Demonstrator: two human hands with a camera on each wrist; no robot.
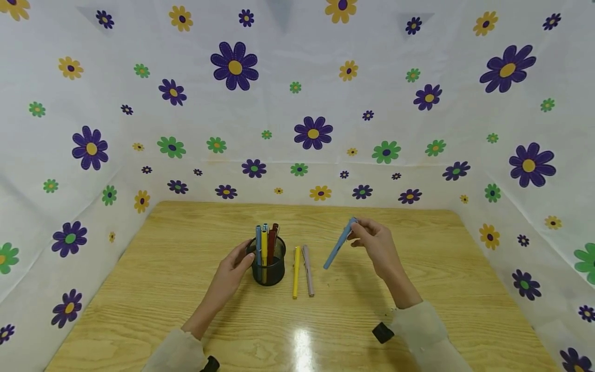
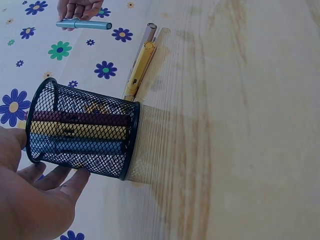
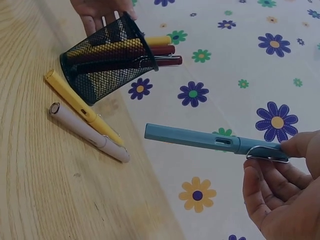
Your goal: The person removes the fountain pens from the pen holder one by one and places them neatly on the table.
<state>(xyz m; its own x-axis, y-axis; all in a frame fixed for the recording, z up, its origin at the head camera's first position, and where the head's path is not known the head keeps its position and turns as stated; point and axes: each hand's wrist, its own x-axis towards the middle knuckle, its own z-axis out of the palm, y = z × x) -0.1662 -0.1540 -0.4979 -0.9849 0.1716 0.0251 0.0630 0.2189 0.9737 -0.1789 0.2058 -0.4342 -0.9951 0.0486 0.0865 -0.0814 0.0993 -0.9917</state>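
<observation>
A black mesh pen cup (image 1: 275, 275) stands upright on the table, with several pens in it, among them a blue one (image 1: 258, 240), a yellow one (image 1: 264, 245) and dark red ones (image 3: 162, 49). My left hand (image 1: 231, 269) holds the cup from the left, thumb by the rim and fingers along the mesh. To the right, my right hand (image 1: 377, 247) pinches a light blue pen (image 3: 187, 137) at its clip end between thumb and fingers. That pen slants above the table, its other end pointing down and left. A yellow pen (image 1: 296, 274) and a greyish-lilac pen (image 1: 309, 273) lie side by side between the hands.
The wood-grain table (image 1: 139, 289) is bordered at the back and both sides by white cloth (image 1: 279, 113) printed with flowers. Each sleeve has a black wrist device, one (image 1: 382, 332) beside the right cuff.
</observation>
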